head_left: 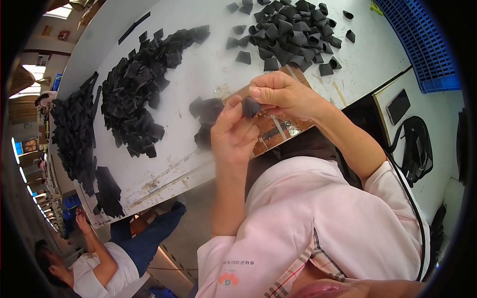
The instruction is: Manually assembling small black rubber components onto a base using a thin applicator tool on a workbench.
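Both hands meet over a brown board [259, 145] at the table's near edge. Between them is a small black piece of sheet material [251, 107], curved into a loop. My left hand [233, 130] pinches it from the left with thumb and fingers. My right hand [284, 94] grips its upper right side; some fingertips are hidden. Just left of my left hand lie several black pieces [208, 110], partly covered by the hand. Beyond my right hand is a heap of similar looped black pieces [290, 35].
A large pile of flat black pieces [131, 94] covers the table's left part, with another pile [72, 131] along the far-left edge. At right are a blue plastic basket [422, 42], a phone [399, 107] and a black mesh bag [418, 149]. Another person [107, 263] sits at lower left.
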A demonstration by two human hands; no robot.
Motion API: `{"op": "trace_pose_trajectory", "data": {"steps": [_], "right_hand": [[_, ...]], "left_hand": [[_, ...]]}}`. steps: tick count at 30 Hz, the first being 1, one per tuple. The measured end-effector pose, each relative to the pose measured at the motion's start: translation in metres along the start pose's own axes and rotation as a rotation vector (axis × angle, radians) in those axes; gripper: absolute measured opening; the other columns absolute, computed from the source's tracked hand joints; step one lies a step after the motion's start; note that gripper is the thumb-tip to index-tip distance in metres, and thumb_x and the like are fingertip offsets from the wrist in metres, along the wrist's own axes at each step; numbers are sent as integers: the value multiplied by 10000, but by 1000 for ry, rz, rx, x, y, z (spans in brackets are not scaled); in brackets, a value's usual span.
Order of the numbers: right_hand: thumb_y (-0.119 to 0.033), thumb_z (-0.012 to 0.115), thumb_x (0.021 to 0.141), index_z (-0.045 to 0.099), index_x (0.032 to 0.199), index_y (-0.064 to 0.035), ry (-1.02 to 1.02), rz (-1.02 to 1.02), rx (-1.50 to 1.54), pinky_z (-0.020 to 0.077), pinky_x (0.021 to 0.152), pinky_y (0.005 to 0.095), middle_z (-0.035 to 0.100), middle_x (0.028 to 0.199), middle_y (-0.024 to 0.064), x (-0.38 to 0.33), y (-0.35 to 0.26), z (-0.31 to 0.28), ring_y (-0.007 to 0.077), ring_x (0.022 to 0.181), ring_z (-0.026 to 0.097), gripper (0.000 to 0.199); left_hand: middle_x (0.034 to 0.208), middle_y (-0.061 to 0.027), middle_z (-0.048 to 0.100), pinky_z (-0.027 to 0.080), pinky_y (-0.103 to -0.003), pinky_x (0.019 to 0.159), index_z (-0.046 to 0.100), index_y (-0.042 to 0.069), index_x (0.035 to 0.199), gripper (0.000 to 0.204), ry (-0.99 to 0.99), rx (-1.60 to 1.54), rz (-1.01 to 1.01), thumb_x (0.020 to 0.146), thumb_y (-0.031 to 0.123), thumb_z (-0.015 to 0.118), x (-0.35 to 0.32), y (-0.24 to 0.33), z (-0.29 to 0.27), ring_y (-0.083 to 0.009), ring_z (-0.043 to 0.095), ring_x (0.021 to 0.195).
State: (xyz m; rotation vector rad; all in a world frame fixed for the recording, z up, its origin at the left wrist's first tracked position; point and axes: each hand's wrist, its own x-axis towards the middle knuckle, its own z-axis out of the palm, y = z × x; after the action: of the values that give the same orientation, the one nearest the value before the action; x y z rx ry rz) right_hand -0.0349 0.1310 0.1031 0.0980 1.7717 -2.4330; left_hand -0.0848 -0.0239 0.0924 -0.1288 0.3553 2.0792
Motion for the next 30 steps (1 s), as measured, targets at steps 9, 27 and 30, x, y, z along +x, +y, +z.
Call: {"op": "trace_pose_trajectory", "data": {"steps": [9,27,30], "right_hand": [[-273,633,768,557,916,-25,466,-740,-784,406,530,233,526,815,44,-21,-1,7,115,640,492,298],[-33,650,640,543,735,-38,504,-887,-945,414,498,311,482,661,55,-15,5,19,218,614,508,144],[15,618,694,580,809,-23,472,-831,-925,409,533,291,530,706,59,-18,4,16,207,643,514,127]], "left_hand": [[869,-87,593,427,-251,733,500,-37,1078,322,40,1266,956,765,-22,572,7,-10,22,-150,542,768],[970,-109,552,426,-288,793,517,-6,953,116,63,870,909,861,63,504,-4,-21,3,-160,534,856],[968,-111,543,420,-272,802,509,-27,996,163,101,941,924,851,47,516,-1,-22,3,-150,529,860]]}}
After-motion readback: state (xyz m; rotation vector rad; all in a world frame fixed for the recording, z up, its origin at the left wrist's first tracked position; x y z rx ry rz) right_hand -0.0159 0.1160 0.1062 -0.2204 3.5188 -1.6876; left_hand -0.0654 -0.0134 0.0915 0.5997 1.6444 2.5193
